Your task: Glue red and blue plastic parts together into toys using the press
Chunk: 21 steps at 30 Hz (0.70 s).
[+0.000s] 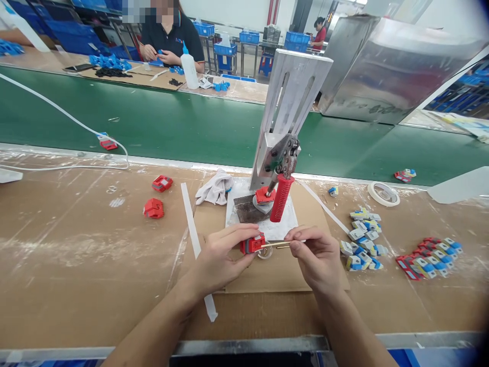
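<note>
Between the thumb and fingers of my left hand (225, 255) is a red block with grey parts (252, 244). My right hand (315, 252) pinches a thin pale stick (277, 244), whose tip meets the right side of that block. Below the stick lies a small clear round dish (265, 252), partly covered. Just beyond my hands stands a metal clamp press with a red handle (281, 199), and another red piece (265, 194) sits under its plunger.
Two red blocks (153, 208) and a white glove (216, 187) lie left of the press. To the right are blue-white parts (364, 239), red-blue assemblies (430, 259) and a tape roll (383, 194). Behind runs a green belt (171, 127); a person (171, 38) sits across it.
</note>
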### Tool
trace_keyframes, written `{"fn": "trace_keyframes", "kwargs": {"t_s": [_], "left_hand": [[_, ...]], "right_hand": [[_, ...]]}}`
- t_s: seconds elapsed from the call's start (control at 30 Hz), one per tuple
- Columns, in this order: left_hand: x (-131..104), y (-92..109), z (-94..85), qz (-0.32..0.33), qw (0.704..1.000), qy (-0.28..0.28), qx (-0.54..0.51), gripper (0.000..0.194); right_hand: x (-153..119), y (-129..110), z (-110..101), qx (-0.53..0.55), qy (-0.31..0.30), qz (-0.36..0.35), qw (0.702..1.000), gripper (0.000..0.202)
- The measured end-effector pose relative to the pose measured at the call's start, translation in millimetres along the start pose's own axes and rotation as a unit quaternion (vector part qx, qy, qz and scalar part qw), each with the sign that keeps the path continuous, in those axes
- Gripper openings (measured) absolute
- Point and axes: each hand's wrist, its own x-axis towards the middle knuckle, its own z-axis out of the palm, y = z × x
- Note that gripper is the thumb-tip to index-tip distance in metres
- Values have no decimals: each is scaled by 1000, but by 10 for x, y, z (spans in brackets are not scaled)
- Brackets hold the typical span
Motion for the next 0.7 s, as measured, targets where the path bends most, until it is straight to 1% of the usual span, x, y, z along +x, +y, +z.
{"fn": "trace_keyframes", "kwargs": {"t_s": [0.1,0.33,0.57,0.7], "left_hand": [[-2,1,6,-4,1000,1,-2,32],[4,-7,5,-5,1000,1,0,29],[-1,-19,11,-3,1000,5,4,27],[-5,-20,1,0,1000,8,7,28]], "right_hand": [[6,-3,51,-11,-14,7,1000,20],[15,-19,73,-33,-8,14,999,10],[20,-31,104,-46,-22,7,999,17],[24,-45,105,-62,-20,1,998,16]]}}
